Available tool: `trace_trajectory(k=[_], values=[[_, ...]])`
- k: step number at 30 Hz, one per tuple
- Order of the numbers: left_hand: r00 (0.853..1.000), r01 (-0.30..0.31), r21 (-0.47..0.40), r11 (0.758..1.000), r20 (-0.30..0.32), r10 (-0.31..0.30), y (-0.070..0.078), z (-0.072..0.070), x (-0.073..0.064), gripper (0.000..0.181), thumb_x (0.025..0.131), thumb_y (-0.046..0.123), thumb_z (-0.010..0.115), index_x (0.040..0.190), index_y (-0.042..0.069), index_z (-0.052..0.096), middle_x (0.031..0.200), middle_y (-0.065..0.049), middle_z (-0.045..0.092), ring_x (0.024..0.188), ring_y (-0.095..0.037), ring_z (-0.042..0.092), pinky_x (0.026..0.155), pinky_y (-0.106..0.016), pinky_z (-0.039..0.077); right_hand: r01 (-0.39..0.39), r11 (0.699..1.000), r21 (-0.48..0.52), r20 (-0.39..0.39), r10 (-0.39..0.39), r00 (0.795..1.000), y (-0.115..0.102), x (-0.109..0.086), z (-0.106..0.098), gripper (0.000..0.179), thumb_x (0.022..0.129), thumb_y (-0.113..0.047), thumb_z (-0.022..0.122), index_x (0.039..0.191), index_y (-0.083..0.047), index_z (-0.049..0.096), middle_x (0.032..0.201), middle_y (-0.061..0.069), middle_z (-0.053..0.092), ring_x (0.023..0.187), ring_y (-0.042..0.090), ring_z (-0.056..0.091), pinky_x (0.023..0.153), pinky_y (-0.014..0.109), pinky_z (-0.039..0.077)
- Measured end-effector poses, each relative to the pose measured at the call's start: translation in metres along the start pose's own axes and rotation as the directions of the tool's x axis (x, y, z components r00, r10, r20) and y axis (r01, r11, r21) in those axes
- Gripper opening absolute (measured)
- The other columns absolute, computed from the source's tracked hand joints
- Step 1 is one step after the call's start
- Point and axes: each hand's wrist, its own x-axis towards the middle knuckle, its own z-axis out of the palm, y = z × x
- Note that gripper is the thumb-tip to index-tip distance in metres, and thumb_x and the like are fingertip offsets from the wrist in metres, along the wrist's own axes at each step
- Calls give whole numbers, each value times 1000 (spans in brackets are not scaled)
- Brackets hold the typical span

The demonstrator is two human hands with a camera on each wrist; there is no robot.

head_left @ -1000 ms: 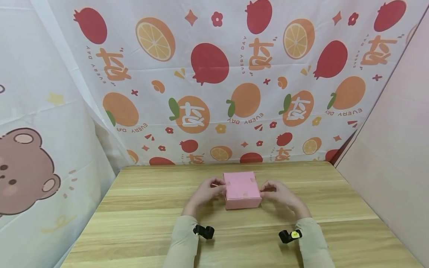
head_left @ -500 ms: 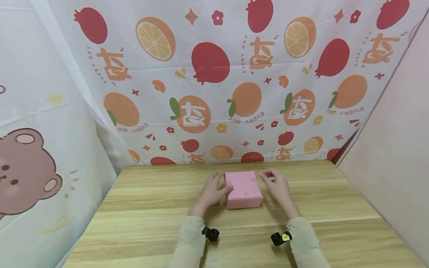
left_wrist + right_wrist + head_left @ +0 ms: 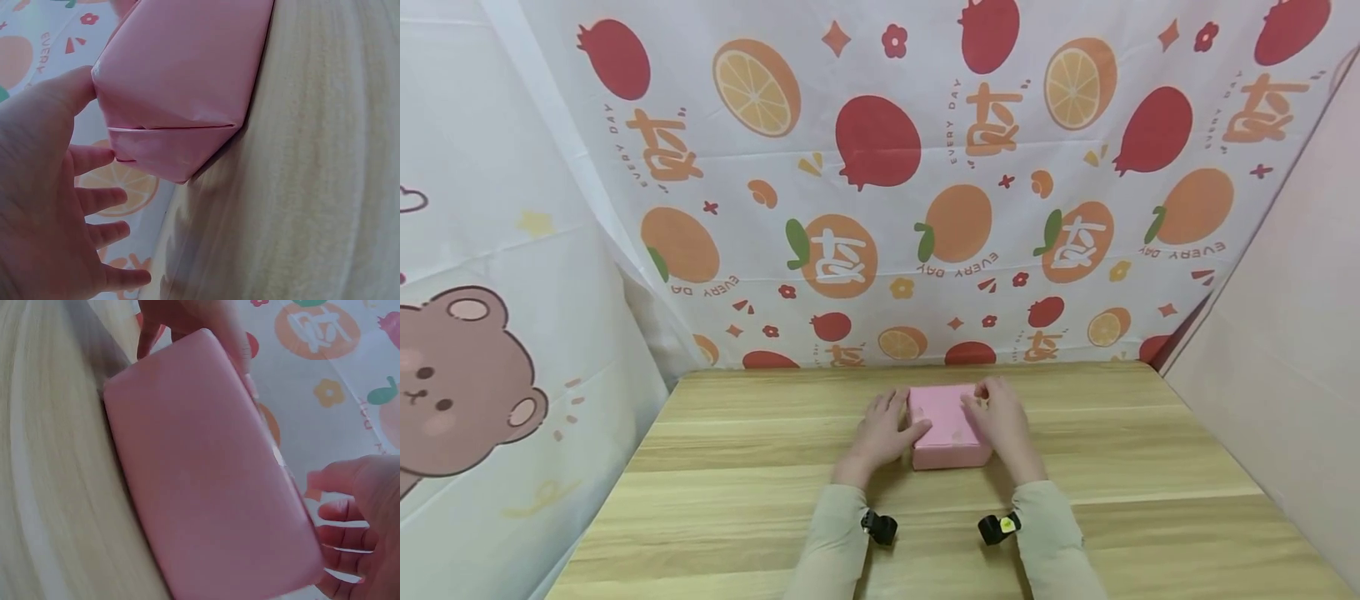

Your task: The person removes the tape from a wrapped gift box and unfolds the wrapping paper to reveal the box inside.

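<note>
A pink wrapped box (image 3: 943,417), with folded paper at its end in the left wrist view, sits on the wooden table. Pale pieces that look like tape (image 3: 957,436) show on its top. My left hand (image 3: 882,429) lies along the box's left side, thumb on the top edge. In the left wrist view, that hand's fingers are fairly straight and spread, with the index fingertip at the fold. At the far right of the box, my right hand (image 3: 1003,417) has its thumb over the top. Its fingers are loosely bent beside the box in the right wrist view.
The wooden table (image 3: 760,467) extends around the box. Behind it hangs a white cloth with printed fruit (image 3: 880,208). A bear-print cloth (image 3: 467,375) hangs at left, a pale panel (image 3: 1285,333) at right. Each sleeve carries a small black camera mount (image 3: 880,527).
My right hand has moved from beside the box's right side to its far right corner, thumb over the top. My left hand has shifted farther along the left side, thumb onto the top edge.
</note>
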Motion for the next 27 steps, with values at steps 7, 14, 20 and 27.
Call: trace_trajectory(k=[7,14,20,27], values=[[1000,-3,-48,999,17,4,-1,4,2,82,91,60,55,153,13,30,158,-22,27,146,-44,22,112,-64,28,-16,999,-47,-7,16,1000,7,0,11,21,88,-24,67,84,-10,53,95,9,51,86,22,49,73,36,43],[1000,20,-80,997,24,-18,-1,2,1,82,90,59,56,154,15,29,158,-22,27,147,-41,21,112,-64,28,12,999,-53,-23,-14,1000,9,2,13,14,88,-19,66,84,-10,56,92,9,51,85,22,50,73,36,45],[999,24,-89,996,28,-21,0,0,1,82,90,59,57,154,15,29,158,-22,26,147,-42,21,111,-66,28,63,991,-121,-61,-70,996,11,3,17,13,88,-15,65,81,-9,56,90,9,54,81,22,52,71,37,48],[999,34,-86,996,34,-31,0,0,0,81,90,59,56,154,17,29,158,-21,26,147,-41,21,110,-67,28,114,980,-161,-79,-128,989,11,1,18,16,88,-12,64,76,-9,55,84,7,53,78,21,50,68,36,47]])
